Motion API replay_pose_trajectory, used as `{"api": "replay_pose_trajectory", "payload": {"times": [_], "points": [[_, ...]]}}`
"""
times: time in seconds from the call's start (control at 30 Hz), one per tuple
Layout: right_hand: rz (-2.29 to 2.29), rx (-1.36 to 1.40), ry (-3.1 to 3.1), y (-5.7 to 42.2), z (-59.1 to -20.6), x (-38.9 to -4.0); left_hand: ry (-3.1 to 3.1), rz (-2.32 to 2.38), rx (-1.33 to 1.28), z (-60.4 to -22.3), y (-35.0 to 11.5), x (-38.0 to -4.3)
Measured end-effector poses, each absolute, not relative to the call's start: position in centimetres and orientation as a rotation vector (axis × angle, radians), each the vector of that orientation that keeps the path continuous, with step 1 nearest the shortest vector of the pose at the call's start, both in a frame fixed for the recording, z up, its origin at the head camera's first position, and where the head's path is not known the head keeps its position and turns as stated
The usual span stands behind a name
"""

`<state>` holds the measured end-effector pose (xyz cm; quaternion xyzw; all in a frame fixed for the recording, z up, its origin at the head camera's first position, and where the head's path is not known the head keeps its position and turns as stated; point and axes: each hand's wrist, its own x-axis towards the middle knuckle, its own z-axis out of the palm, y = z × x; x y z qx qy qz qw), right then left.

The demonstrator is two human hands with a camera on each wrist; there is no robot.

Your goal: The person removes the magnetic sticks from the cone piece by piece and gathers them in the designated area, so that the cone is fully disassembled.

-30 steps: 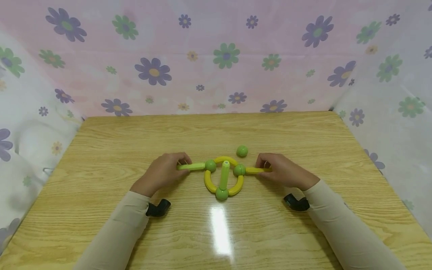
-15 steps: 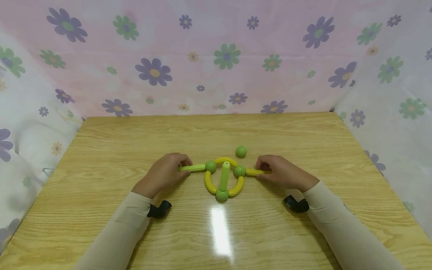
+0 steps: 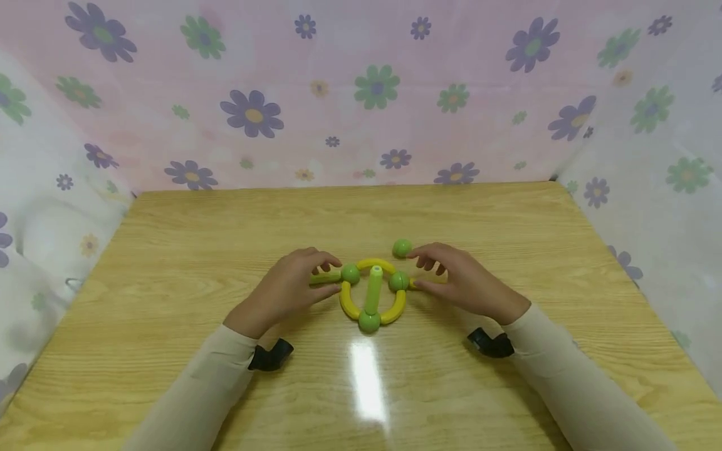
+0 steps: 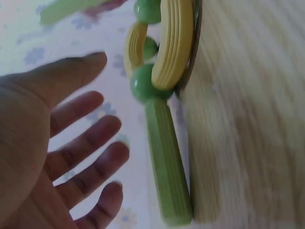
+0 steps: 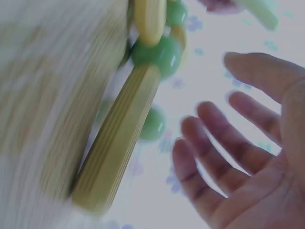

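Note:
In the head view, yellow curved bars (image 3: 348, 302) join a left green ball (image 3: 350, 274), a right green ball (image 3: 399, 282) and a front green ball (image 3: 369, 322) into a ring on the table. A light green rod (image 3: 373, 292) rises from the front ball. Another green rod (image 4: 167, 164) sticks out left, a straight yellow rod (image 5: 116, 143) right. My left hand (image 3: 290, 285) hovers by the green rod, fingers spread and holding nothing. Above the yellow rod, partly hiding it, is my right hand (image 3: 464, 279), fingers apart and empty. Its fingertips overlap a loose green ball (image 3: 402, 248).
The wooden table (image 3: 254, 219) runs back to a flowered curtain (image 3: 361, 125), which also closes off both sides. A black wrist camera mount juts from each sleeve. Light glares off the tabletop in front of the ring.
Both hands have let go of the side rods and spread their fingers. They have moved slightly inward and up, while the ring stays in place.

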<state>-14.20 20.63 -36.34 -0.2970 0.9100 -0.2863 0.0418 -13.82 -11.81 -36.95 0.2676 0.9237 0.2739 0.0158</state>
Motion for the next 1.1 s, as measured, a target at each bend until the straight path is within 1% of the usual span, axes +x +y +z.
{"api": "replay_pose_trajectory", "payload": {"times": [0.2,0.37,0.6,0.77,1.1], "points": [[-1.001,-1.119,2.719,18.1,-35.6,-12.6,2.725,0.879,0.916,-37.7,-10.2,-12.9],[-1.081,-1.147,2.65,16.8,-35.7,-12.0,2.654,0.898,0.932,-38.2,-9.2,-12.3],[-1.074,-1.193,2.621,15.8,-36.3,-11.8,2.639,0.87,1.007,-39.0,-8.5,-12.0],[-1.094,-1.187,2.651,15.6,-36.3,-12.0,2.623,0.85,0.978,-38.7,-8.3,-12.0],[-1.204,-1.055,2.651,16.1,-36.7,-11.8,2.586,0.851,0.925,-39.4,-8.1,-11.9]]}}
